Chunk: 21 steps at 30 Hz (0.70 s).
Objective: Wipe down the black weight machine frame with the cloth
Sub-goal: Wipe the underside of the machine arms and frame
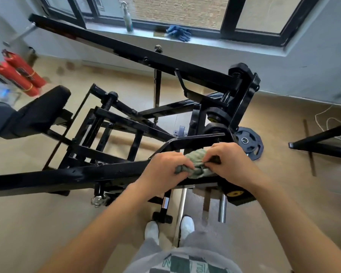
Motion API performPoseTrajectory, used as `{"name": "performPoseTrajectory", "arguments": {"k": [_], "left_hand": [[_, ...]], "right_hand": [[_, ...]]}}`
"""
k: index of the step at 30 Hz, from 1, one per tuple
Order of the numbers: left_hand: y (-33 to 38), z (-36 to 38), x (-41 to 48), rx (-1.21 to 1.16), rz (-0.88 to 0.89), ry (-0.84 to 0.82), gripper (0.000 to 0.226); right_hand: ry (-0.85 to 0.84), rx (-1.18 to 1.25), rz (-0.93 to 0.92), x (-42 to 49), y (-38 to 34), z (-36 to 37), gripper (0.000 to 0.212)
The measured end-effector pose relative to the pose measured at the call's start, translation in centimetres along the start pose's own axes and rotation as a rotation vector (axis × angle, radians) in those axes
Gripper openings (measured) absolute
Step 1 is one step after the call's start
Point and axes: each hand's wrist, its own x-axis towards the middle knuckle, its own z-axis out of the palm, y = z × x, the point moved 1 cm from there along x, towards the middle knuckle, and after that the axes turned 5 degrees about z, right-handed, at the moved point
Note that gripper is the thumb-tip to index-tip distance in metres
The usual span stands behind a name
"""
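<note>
The green-grey cloth (198,166) is scrunched into a long lump. It sits on the near bar of the black weight machine frame (77,174). The long way of the lump goes side to side, the same way as that bar. The bar is long too. From the cloth it runs far out to the left and tips a little down that way. The left grip (166,167), a bare hand, is at the left end of the cloth, with its fingers curled round it. The right grip (227,160), the other bare hand, is at the right end, and its thumb and fingers pinch the cloth tight. The two grips are close together, with only the cloth between them. Just right of the cloth and a bit farther away, a black weight plate (248,143) hangs low on the frame. Far to the left of the cloth is a black seat pad (41,113), and past it stand two red fire extinguishers (20,73). Far behind the cloth is a windowsill (234,43) with a spray bottle (128,18) and blue gloves (178,32) on it. Below the cloth, on the tan floor (47,223), are two white shoes (152,231).
</note>
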Motion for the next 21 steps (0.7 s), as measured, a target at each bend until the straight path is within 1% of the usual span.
{"name": "performPoseTrajectory", "arguments": {"k": [1,3,7,9,10,11,13,14,16,18,21], "left_hand": [[-0.6,-0.7,0.7,-0.003,-0.004,-0.017,0.011],[-1.8,-2.2,2.1,0.033,-0.013,0.008,0.012],[-3.7,-5.3,4.2,0.098,-0.017,0.127,0.012],[-4.6,-6.7,4.7,0.069,-0.033,0.175,0.012],[-5.2,-7.0,4.7,0.036,-0.066,0.15,0.012],[-5.8,-7.0,4.7,0.002,-0.127,0.083,0.014],[-7.2,-6.1,4.3,-0.084,-0.308,-0.117,0.018],[-7.6,-5.4,3.9,-0.13,-0.386,-0.181,0.016],[-8.4,-4.6,2.9,-0.176,-0.454,-0.177,0.011],[-8.8,-4.7,2.2,-0.175,-0.465,-0.152,0.015],[-9.4,-5.4,1.0,-0.203,-0.454,-0.184,0.018]], "right_hand": [[0.014,0.018,-0.005,0.4,-0.1,-0.1,0.012],[0.097,0.045,-0.016,1.5,-0.7,0.0,0.013],[0.35,0.074,-0.051,4.5,-3.0,-0.3,0.013],[0.421,0.056,-0.074,5.8,-4.2,-0.4,0.012],[0.418,0.042,-0.068,6.4,-4.6,-0.1,0.014],[0.375,0.026,-0.043,7.0,-4.6,0.4,0.016],[0.194,-0.03,0.046,7.9,-4.3,1.9,0.024],[0.1,-0.068,0.081,8.1,-4.2,2.7,0.027],[0.012,-0.111,0.108,8.3,-4.2,4.1,0.027],[0.015,-0.081,0.118,8.4,-4.5,4.6,0.026],[-0.004,-0.067,0.101,8.7,-5.1,5.3,0.03]]}}
